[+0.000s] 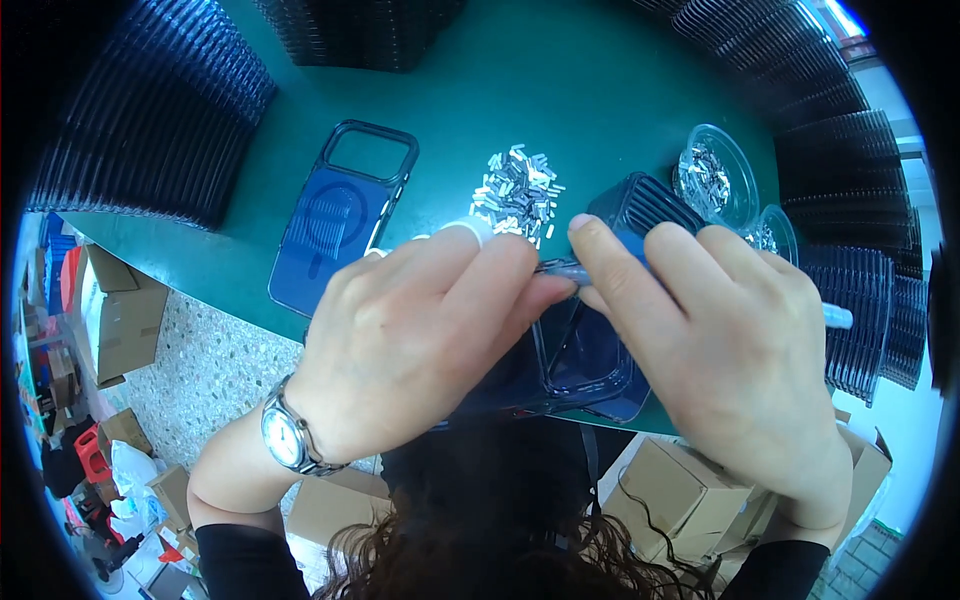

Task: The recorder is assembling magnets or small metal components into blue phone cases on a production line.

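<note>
My left hand (pixel 400 310), with a wristwatch (pixel 287 432) and a white fingertip cover (pixel 470 228), is closed on the rim of a dark blue phone case (pixel 515 375) close to my body. My right hand (pixel 710 320) pinches a slim pen-like tool whose pale blue end (pixel 838 316) sticks out past the palm. Its tip meets the left fingertips at the rim; fingers hide the exact contact. Just beyond the hands lies a pile of small silver and dark metal pieces (pixel 517 190). Another blue phone case (pixel 335 225) rests flat to the left.
Tall stacks of black trays stand at the left (pixel 150 120), back (pixel 350 30) and right (pixel 850 270) of the green table (pixel 560 80). A clear round tub (pixel 735 175) of metal pieces is at right, beside a dark ribbed stack (pixel 645 205). Cardboard boxes (pixel 675 490) sit below.
</note>
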`<action>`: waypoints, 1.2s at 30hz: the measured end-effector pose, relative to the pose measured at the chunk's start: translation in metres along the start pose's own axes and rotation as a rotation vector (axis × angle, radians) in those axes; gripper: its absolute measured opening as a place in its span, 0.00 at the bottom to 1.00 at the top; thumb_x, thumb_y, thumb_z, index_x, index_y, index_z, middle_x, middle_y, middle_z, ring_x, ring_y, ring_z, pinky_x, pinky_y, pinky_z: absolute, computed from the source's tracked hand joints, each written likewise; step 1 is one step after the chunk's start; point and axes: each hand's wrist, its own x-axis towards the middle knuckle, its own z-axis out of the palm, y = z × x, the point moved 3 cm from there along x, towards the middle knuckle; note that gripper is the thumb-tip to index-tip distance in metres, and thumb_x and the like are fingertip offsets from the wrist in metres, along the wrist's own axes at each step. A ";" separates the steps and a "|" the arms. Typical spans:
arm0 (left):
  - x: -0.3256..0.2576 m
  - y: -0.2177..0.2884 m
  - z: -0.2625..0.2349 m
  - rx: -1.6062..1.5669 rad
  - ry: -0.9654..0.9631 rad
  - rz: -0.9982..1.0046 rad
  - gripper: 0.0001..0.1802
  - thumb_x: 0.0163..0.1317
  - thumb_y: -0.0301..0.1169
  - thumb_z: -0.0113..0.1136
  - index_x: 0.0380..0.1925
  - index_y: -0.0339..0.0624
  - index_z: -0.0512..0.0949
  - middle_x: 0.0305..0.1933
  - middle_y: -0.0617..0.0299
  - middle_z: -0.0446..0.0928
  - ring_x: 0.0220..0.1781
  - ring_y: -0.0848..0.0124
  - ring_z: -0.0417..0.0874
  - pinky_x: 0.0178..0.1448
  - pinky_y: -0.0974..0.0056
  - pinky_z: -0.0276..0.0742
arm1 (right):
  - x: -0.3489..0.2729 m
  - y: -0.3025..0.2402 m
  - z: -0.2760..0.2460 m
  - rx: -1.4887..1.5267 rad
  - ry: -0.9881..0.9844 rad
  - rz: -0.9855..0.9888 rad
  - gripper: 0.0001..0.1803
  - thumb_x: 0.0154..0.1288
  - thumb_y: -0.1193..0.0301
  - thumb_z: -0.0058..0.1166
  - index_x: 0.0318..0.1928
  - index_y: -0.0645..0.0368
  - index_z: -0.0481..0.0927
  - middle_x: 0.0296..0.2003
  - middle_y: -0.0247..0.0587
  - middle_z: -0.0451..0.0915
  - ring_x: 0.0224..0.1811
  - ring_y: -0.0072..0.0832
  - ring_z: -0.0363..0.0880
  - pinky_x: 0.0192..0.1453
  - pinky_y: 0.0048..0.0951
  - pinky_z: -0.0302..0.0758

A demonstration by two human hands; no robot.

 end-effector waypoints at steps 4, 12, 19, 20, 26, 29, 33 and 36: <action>-0.006 -0.014 -0.011 -0.224 0.154 -0.268 0.10 0.69 0.23 0.67 0.49 0.39 0.84 0.30 0.62 0.77 0.27 0.77 0.77 0.33 0.68 0.71 | 0.008 0.051 0.011 0.437 0.182 0.029 0.25 0.70 0.72 0.66 0.66 0.61 0.82 0.38 0.42 0.85 0.30 0.26 0.80 0.33 0.24 0.73; -0.071 -0.045 -0.025 -0.705 0.304 -0.704 0.06 0.75 0.24 0.62 0.47 0.33 0.81 0.42 0.65 0.83 0.44 0.79 0.80 0.51 0.73 0.74 | 0.078 0.088 0.079 0.457 -0.078 0.184 0.11 0.66 0.72 0.63 0.45 0.66 0.89 0.39 0.54 0.89 0.40 0.49 0.86 0.51 0.41 0.81; -0.069 -0.042 -0.003 -0.609 0.161 -0.574 0.07 0.68 0.20 0.67 0.45 0.33 0.85 0.42 0.52 0.88 0.43 0.65 0.90 0.48 0.65 0.83 | 0.127 0.075 0.111 0.321 -0.247 0.134 0.12 0.61 0.74 0.66 0.46 0.62 0.91 0.43 0.51 0.90 0.49 0.49 0.87 0.59 0.45 0.81; -0.068 -0.043 -0.002 -0.607 0.123 -0.612 0.06 0.69 0.20 0.67 0.45 0.35 0.85 0.42 0.53 0.88 0.42 0.65 0.90 0.47 0.65 0.82 | 0.129 0.074 0.112 0.322 -0.249 0.128 0.12 0.61 0.74 0.66 0.46 0.62 0.91 0.43 0.51 0.90 0.49 0.49 0.87 0.59 0.45 0.81; -0.059 -0.045 0.001 -0.634 -0.002 -0.756 0.07 0.68 0.22 0.67 0.45 0.37 0.83 0.40 0.53 0.87 0.40 0.61 0.91 0.45 0.63 0.82 | 0.126 0.070 0.116 0.279 -0.097 0.020 0.11 0.59 0.75 0.67 0.43 0.61 0.90 0.41 0.49 0.88 0.47 0.49 0.87 0.56 0.46 0.81; -0.054 -0.049 0.000 -0.574 -0.032 -0.656 0.06 0.69 0.22 0.66 0.45 0.36 0.83 0.41 0.51 0.87 0.41 0.57 0.90 0.46 0.61 0.83 | 0.127 0.068 0.115 0.325 -0.079 0.011 0.10 0.60 0.74 0.66 0.42 0.63 0.88 0.38 0.50 0.87 0.46 0.50 0.86 0.53 0.47 0.81; -0.046 -0.054 0.006 -0.602 -0.011 -0.553 0.06 0.73 0.22 0.61 0.46 0.32 0.82 0.36 0.61 0.83 0.39 0.80 0.81 0.46 0.70 0.76 | 0.114 0.075 0.105 0.446 0.087 -0.014 0.12 0.62 0.71 0.62 0.43 0.64 0.86 0.37 0.53 0.85 0.42 0.52 0.85 0.49 0.47 0.80; -0.041 -0.048 0.003 -0.627 -0.030 -0.593 0.07 0.73 0.22 0.61 0.47 0.32 0.82 0.37 0.60 0.84 0.40 0.79 0.82 0.47 0.69 0.77 | 0.098 0.048 0.062 0.622 0.190 -0.120 0.08 0.61 0.74 0.61 0.39 0.65 0.83 0.35 0.47 0.81 0.37 0.38 0.81 0.41 0.37 0.76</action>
